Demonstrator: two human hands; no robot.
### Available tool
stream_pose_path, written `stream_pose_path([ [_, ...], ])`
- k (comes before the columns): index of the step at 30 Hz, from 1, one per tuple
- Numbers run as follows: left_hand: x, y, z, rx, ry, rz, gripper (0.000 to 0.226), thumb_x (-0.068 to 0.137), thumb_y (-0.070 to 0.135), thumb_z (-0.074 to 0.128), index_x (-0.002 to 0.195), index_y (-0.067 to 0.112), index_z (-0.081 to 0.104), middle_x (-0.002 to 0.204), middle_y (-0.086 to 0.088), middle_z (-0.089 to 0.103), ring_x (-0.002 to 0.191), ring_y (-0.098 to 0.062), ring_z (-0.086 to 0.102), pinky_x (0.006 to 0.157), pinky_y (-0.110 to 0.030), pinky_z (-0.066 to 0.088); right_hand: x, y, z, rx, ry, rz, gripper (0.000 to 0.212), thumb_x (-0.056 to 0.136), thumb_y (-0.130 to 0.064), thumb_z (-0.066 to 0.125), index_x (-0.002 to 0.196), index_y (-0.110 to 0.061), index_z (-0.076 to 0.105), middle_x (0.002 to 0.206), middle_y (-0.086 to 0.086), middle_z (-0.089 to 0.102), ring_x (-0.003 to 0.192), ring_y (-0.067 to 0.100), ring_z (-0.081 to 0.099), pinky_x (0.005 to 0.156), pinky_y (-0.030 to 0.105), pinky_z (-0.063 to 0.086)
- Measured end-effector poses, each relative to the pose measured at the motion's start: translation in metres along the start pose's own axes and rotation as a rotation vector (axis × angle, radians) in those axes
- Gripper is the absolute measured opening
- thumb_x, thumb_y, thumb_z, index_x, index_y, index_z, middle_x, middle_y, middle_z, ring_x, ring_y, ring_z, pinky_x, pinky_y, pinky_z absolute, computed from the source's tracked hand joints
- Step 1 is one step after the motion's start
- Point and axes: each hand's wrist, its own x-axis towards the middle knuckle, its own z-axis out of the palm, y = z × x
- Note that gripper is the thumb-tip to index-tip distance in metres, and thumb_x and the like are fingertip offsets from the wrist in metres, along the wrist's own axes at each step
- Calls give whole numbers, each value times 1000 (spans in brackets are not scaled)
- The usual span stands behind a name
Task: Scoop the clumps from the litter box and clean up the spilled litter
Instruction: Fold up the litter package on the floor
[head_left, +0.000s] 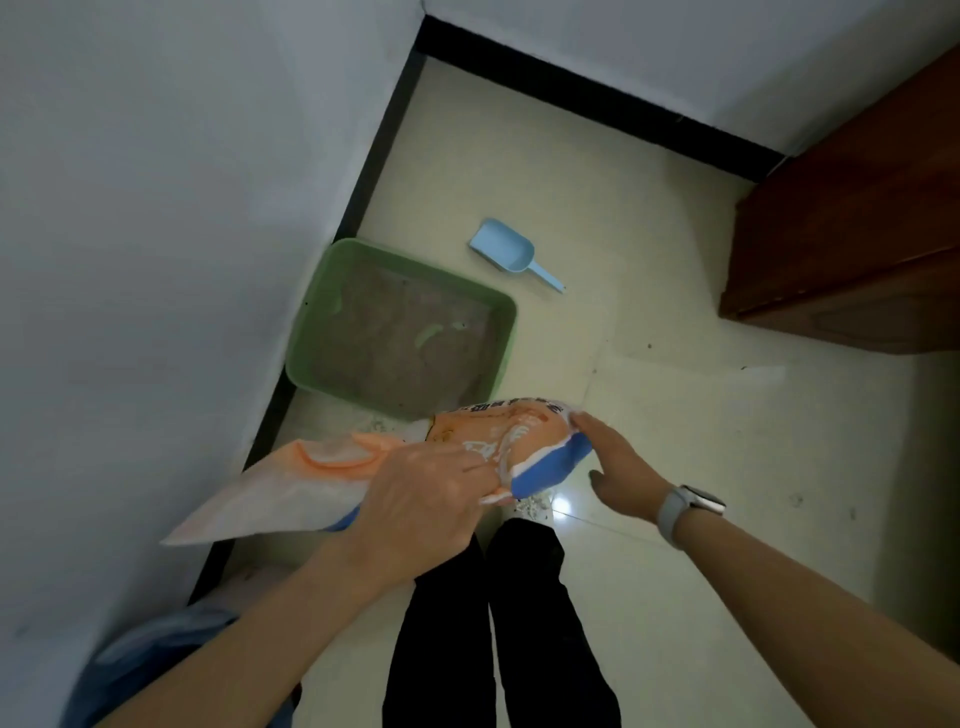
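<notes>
A green litter box (506, 317) holding grey-brown litter stands on the floor against the left wall. A light blue scoop (506, 251) lies on the tiles just beyond its right corner. I hold an orange, white and blue litter bag (524, 434) lying sideways in front of the box. My left hand (415, 499) grips the bag near its middle. My right hand (618, 465), a watch on its wrist, touches the bag's blue end with fairly straight fingers. Spilled litter (535, 506) lies on the tiles under the bag, by my feet.
A brown wooden cabinet (852, 218) stands at the right. White walls with a black skirting (597, 98) close the corner behind the box. A blue plastic bag (150, 654) sits low at the left. My dark trouser legs (498, 634) fill the bottom centre.
</notes>
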Motion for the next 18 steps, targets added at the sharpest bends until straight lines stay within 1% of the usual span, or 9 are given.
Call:
stream_pose_path([
  [2, 3, 7, -7, -23, -4, 2, 17, 63, 1, 65, 56, 14, 57, 53, 1, 51, 45, -16, 42, 43, -21, 28, 8, 17, -10, -106, 44, 67, 71, 83, 13, 39, 145, -12, 15, 154, 6, 14, 143, 23, 13, 113, 28, 15],
  [5, 7, 18, -10, -73, 29, -7, 24, 75, 2, 46, 56, 14, 55, 52, -1, 48, 45, -16, 37, 44, -21, 28, 23, 11, -29, -353, -14, 32, 84, 81, 6, 44, 147, -24, 1, 156, 0, 4, 144, 24, 3, 114, 42, 18],
  [6, 6, 19, -8, -73, 47, -15, 31, 80, 5, 39, 56, 13, 56, 51, -2, 47, 44, -18, 38, 42, -22, 30, 31, 8, -34, -413, -67, 8, 87, 82, 2, 48, 147, -25, -2, 156, 1, 6, 144, 25, 4, 114, 44, 19],
  [8, 4, 20, -5, -56, 76, -43, 41, 85, 6, 32, 52, 11, 55, 49, -3, 46, 43, -20, 38, 39, -26, 34, 44, 3, -39, -526, -148, -1, 87, 84, -9, 57, 148, -19, -2, 153, 8, 16, 139, 29, 20, 109, 43, 29],
  [10, 3, 18, -4, -13, 95, -96, 31, 78, 0, 45, 51, 11, 53, 49, -3, 47, 43, -20, 38, 39, -29, 35, 54, 3, -43, -593, -193, 53, 80, 83, -21, 65, 145, -9, 15, 142, 14, 29, 127, 32, 36, 99, 41, 37],
  [12, 3, 19, -2, 34, 120, -162, 19, 71, 2, 64, 55, 12, 57, 52, -1, 51, 45, -18, 41, 45, -26, 31, 55, 4, -43, -541, -260, 123, 65, 79, -25, 71, 130, -5, 36, 131, 15, 40, 116, 33, 47, 90, 38, 42],
  [13, 3, 19, -1, 36, 139, -182, 16, 73, 7, 65, 58, 12, 62, 54, -1, 54, 46, -18, 44, 46, -25, 31, 50, 7, -40, -495, -291, 154, 60, 78, -27, 71, 124, -4, 39, 127, 16, 45, 112, 33, 51, 86, 36, 42],
  [16, 4, 20, 0, 11, 193, -228, 18, 80, 18, 58, 72, 12, 72, 62, -2, 65, 51, -17, 53, 47, -25, 40, 29, 20, -18, -284, -304, 224, 44, 82, -28, 67, 108, -8, 39, 107, 16, 58, 94, 30, 58, 74, 32, 41],
  [18, 7, 17, -1, -11, 231, -251, 19, 80, 18, 55, 75, 10, 73, 66, -1, 66, 58, -14, 52, 53, -19, 36, 15, 24, 1, -70, -260, 263, 34, 83, -24, 65, 94, -12, 36, 88, 13, 60, 72, 26, 56, 67, 34, 44],
])
